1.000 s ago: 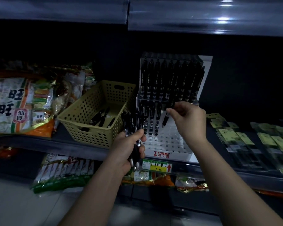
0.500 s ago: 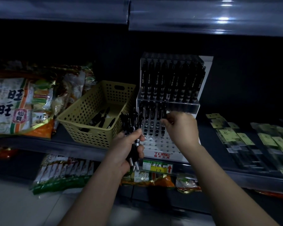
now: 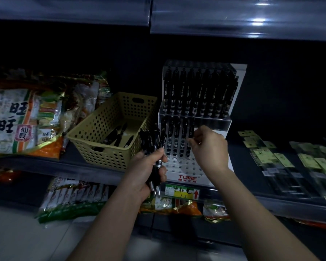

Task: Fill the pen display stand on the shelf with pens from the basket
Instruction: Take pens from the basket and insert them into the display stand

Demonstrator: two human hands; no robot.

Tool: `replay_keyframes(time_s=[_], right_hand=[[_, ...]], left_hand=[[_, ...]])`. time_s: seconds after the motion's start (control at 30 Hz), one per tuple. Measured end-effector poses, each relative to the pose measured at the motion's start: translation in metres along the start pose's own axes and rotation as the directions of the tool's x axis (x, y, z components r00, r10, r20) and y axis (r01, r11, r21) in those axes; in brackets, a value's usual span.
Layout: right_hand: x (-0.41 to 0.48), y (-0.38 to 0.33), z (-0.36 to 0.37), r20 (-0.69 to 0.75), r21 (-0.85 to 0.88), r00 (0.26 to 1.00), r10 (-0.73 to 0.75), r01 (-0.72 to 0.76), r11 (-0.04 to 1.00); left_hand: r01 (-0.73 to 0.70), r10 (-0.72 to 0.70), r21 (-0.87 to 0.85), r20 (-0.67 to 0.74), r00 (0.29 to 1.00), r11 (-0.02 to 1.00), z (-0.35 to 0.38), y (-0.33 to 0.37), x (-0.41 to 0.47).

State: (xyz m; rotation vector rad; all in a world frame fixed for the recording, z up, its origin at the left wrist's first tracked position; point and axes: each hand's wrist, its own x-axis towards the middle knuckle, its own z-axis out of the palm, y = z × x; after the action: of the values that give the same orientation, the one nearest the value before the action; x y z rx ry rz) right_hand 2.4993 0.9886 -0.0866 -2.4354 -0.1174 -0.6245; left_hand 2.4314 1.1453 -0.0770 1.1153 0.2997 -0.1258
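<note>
Left hand (image 3: pixel 149 172) grips a pen bundle (image 3: pixel 152 141) over the shelf's (image 3: pixel 240 159) front edge; right hand (image 3: pixel 209 147) pinches one pen (image 3: pixel 191 129) in the display stand's (image 3: pixel 186 178) middle row — light, stiff, slick — best pinched mid-barrel

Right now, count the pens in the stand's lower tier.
5, side by side from its left edge: first pen, second pen, third pen, fourth pen, fifth pen, pinched by the right hand. The left hand's bundle may hide more.

I could not tell if the right hand (image 3: pixel 209 147) pinched a pen, its fingertips masked, left hand (image 3: pixel 149 172) hid middles of its pens (image 3: pixel 151 137), right-edge packets (image 3: pixel 309 161) blurred and cropped
</note>
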Motion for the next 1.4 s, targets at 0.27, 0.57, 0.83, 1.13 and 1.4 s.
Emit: replay_keyframes(time_s=[0.27, 0.57, 0.83, 1.13, 1.4], right_hand=[[-0.001, 0.002, 0.0, 0.014, -0.008, 1.0, -0.014, 0.014, 1.0], [-0.004, -0.037, -0.029, 0.35, 0.574, 0.935, -0.059, -0.165, 0.802], [0.004, -0.038, -0.037, 0.396, 0.752, 0.917, 0.044, -0.352, 0.557], [0.011, -0.028, -0.045, 0.48, 0.721, 0.877, 0.024, -0.41, 0.559], [0.02, -0.007, -0.045, 0.025, 0.524, 0.991, 0.135, -0.128, 0.842]], left_hand=[[0.044, -0.044, -0.009, 0.021, 0.999, 0.999, 0.003, 0.001, -0.002], [0.018, -0.011, -0.068, 0.098, 0.995, 0.998, 0.006, 0.001, -0.008], [0.022, -0.028, 0.056, 0.121, 0.992, 0.998, 0.004, -0.001, -0.009], [0.03, -0.035, 0.061, 0.08, 0.996, 0.998, 0.01, -0.004, -0.007], [0.057, -0.053, 0.107, -0.041, 0.998, 0.993, 0.008, -0.007, -0.002]])
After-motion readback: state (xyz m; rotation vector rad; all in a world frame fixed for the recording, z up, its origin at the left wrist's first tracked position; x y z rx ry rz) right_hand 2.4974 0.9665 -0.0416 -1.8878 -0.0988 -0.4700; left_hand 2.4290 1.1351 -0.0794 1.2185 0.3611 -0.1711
